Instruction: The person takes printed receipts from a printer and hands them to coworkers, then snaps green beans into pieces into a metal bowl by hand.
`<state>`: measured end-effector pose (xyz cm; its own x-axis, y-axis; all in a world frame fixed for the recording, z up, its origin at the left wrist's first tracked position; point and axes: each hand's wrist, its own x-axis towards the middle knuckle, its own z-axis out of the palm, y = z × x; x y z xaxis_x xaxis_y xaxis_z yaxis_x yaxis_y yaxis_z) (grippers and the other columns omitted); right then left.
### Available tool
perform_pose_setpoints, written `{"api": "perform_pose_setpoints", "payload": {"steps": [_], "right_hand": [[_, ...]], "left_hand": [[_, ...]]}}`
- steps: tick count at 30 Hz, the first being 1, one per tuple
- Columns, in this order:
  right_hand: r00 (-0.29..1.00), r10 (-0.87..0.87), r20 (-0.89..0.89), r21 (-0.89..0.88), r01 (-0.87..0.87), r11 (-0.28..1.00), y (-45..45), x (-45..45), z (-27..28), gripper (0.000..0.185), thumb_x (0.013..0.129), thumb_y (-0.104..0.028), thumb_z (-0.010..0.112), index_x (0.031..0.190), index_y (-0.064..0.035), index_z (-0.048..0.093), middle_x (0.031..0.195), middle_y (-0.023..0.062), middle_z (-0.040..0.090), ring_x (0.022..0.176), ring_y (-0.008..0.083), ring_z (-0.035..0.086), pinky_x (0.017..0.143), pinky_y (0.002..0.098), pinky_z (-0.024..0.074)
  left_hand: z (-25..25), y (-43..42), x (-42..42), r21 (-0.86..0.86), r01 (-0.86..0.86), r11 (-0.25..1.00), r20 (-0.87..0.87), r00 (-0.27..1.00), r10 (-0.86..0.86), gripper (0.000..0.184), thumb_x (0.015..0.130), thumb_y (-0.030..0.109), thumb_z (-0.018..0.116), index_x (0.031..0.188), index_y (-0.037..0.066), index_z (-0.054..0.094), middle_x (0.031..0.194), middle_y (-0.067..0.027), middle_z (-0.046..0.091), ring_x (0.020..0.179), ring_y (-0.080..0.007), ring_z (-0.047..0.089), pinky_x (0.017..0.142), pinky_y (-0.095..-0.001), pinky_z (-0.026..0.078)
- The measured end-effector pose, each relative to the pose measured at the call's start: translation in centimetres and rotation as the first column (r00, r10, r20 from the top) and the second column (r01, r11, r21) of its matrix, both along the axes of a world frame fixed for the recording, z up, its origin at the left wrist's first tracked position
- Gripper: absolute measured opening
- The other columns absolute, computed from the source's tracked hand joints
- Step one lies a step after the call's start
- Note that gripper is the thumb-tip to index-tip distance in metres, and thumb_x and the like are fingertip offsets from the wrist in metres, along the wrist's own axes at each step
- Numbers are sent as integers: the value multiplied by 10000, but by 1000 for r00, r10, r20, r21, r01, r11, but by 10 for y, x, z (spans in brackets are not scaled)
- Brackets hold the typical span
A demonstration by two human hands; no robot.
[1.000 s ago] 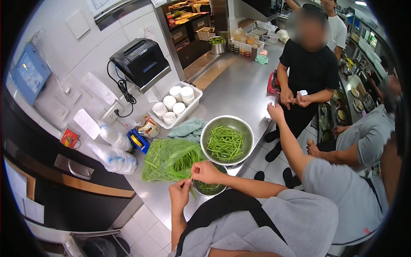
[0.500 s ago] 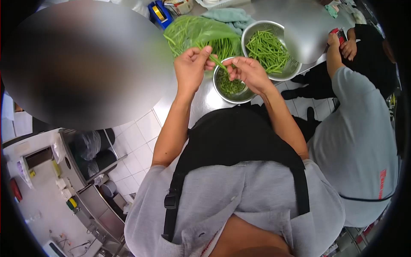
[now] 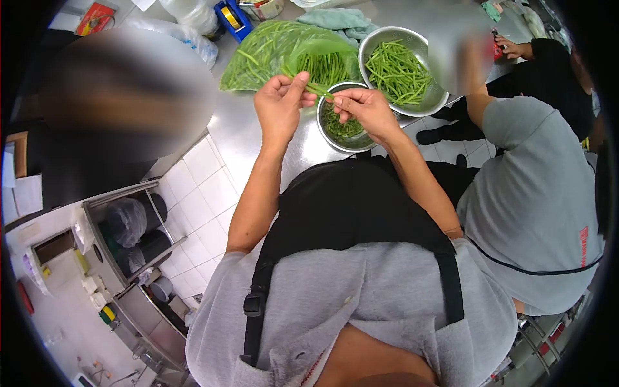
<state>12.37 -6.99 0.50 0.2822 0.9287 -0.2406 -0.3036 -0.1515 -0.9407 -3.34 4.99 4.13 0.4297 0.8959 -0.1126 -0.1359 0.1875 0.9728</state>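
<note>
A few green beans are held between the two hands, over the rim of a smaller steel bowl and beside the mouth of a green plastic bag. By the left hand the beans are pinched between thumb and fingers; by the right hand their near end is gripped between thumb and fingertips. The smaller steel bowl is set on the metal surface below the hands, and cut green trimmings are contained in it. The green plastic bag is laid to its left, and more long beans are seen through its opening. A larger steel colander is placed at the right, just beside the smaller bowl, and is heaped with beans. Behind the bag a teal cloth is bunched, and a blue tape dispenser is stood to the left of the cloth. At the right, a co-worker in a grey shirt is seen, and past that shirt a person in black is partly shown
</note>
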Motion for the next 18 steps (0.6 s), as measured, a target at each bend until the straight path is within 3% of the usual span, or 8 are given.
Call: {"api": "perform_pose_setpoints", "payload": {"steps": [5, 8, 13, 14, 15, 18], "right_hand": [[987, -3, -163, -16, 1, 1000, 1, 0, 4, 220, 978, -143, 704, 1070, 56, 720, 889, 60, 697, 722, 113, 627, 685, 252, 536], [994, 20, -109, -37, -24, 999, 4, -1, -2, 220, 978, -144, 701, 1077, 52, 721, 899, 59, 704, 716, 109, 631, 682, 254, 540], [998, 48, 45, 3, -48, 999, 4, 0, -7, 159, 942, -126, 666, 945, 16, 736, 841, 37, 711, 624, 86, 607, 592, 239, 503], [998, 51, 37, -26, -50, 998, 3, 3, -3, 148, 947, -103, 657, 981, 31, 709, 864, 61, 713, 680, 78, 610, 625, 239, 509], [999, -10, 46, -57, 13, 998, 3, 3, 1, 128, 927, -89, 655, 942, 31, 699, 821, 51, 687, 639, 76, 574, 598, 245, 488], [945, -236, -227, -14, 239, 971, 6, 2, -13, 174, 910, -117, 655, 906, 51, 699, 802, 56, 670, 588, 95, 555, 536, 245, 452]], "left_hand": [[3, -3, -2, 25, 40, 999, -38, 999, -39, 229, 964, 167, 746, 881, -26, 655, 765, -112, 712, 636, -139, 692, 595, -257, 580], [0, -4, -3, 41, 36, 999, -75, 997, -32, 233, 963, 165, 746, 883, -32, 653, 764, -117, 710, 649, -151, 700, 602, -270, 582], [-4, -8, 3, 81, 91, 993, -91, 992, -83, 205, 978, 135, 718, 970, -62, 665, 816, -138, 722, 712, -171, 719, 654, -291, 600], [-1, -11, 3, 88, 101, 991, -73, 993, -95, 194, 984, 122, 706, 987, -68, 666, 839, -144, 727, 733, -174, 723, 672, -295, 606], [1, -13, 4, 95, 106, 990, -61, 993, -101, 185, 991, 108, 694, 1005, -75, 668, 863, -150, 731, 754, -176, 728, 690, -299, 612], [1, -31, 16, 137, 110, 984, 31, 993, -115, 113, 991, 20, 659, 1013, -90, 674, 926, -145, 734, 805, -163, 726, 729, -287, 620]]}}
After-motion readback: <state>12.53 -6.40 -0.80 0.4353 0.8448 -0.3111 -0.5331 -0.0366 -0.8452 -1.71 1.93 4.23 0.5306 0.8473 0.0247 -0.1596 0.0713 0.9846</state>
